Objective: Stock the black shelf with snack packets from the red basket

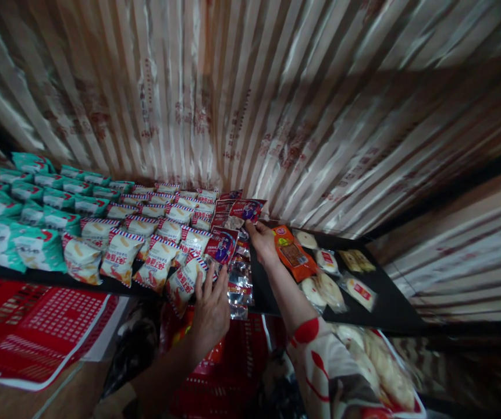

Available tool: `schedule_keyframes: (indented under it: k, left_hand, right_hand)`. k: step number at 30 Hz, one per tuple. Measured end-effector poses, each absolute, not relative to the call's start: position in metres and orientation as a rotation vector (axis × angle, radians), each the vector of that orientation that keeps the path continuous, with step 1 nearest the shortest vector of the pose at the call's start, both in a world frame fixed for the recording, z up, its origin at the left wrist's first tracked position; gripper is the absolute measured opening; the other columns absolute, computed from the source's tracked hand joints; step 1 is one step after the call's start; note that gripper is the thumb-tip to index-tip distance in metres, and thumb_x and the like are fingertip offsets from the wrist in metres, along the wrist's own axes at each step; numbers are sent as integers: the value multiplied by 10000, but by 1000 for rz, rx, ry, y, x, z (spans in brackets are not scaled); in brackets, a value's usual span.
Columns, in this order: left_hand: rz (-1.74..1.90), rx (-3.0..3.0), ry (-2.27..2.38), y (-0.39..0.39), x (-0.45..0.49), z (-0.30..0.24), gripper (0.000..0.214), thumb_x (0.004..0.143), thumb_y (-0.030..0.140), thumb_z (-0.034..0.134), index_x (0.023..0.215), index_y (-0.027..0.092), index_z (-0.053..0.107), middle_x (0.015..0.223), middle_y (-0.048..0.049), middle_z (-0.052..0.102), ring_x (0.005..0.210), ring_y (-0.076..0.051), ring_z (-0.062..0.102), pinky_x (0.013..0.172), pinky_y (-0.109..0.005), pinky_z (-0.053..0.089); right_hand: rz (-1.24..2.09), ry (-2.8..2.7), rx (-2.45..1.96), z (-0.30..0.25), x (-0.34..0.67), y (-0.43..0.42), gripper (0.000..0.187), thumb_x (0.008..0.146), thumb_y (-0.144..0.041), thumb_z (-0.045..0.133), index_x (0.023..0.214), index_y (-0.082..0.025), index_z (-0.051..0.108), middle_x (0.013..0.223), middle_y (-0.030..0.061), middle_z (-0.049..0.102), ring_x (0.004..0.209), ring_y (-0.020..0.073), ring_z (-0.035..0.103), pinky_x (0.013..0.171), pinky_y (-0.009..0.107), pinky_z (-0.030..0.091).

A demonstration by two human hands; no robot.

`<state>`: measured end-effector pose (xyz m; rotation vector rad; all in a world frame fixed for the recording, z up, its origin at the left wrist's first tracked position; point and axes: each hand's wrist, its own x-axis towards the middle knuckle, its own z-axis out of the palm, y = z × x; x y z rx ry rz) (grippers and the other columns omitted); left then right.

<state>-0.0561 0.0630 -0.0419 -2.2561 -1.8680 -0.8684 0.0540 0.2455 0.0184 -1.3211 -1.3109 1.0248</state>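
Note:
My right hand (262,241) pinches the lower edge of a dark red and purple snack packet (252,210) at the back of a row of similar packets. My left hand (212,305) lies with outstretched fingers against the bottom of another purple packet (221,245) at the front of that row. Its thumb is hidden. Beside this row, to the left, stand several rows of white shrimp-snack bags (158,262) with striped tops. Shiny clear-backed packets (239,285) overlap between my hands along the front edge.
The black shelf (265,291) carries teal bags (41,250) at left. An orange packet (292,253) and wrapped pale rounds (329,290) lie at right. Red baskets (49,326) sit below the front edge. Pleated printed sheeting (180,87) hangs behind the shelf.

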Motion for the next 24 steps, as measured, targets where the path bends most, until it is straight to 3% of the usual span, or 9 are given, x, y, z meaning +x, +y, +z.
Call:
schedule_keyframes:
  k: [9,14,20,24]
  left_hand:
    - [-845,-2197,-1902,66,-55,-39,524,826,197,445,1340,98,420,1456,-83,351,1396,-293,120,1136,-521,120]
    - [-825,-2206,-1909,68,-55,-41,514,829,205,448,1333,109,432,1470,-68,327,1396,-305,102,1135,-527,112]
    - [-858,-2191,-1911,70,-54,-41,509,829,200,442,1330,112,437,1458,-88,346,1394,-301,125,1125,-526,139]
    - [-854,-2200,-1891,71,-55,-43,493,823,204,448,1305,107,467,1451,-100,356,1391,-305,142,1121,-525,147]
  right_hand:
    - [745,-1741,-1509,17,48,254,247,728,-400,586,883,-231,678,715,-5,680,655,162,599,613,251,447]
    - [700,-1833,-1545,18,42,250,255,745,-358,567,957,-247,654,740,-6,681,643,153,599,606,244,437]
    - [652,-1957,-1579,24,41,240,270,810,-361,463,849,-203,678,734,27,678,666,164,603,602,243,415]
    - [656,-1964,-1609,25,42,232,289,816,-363,457,874,-200,689,759,40,693,706,184,621,609,255,416]
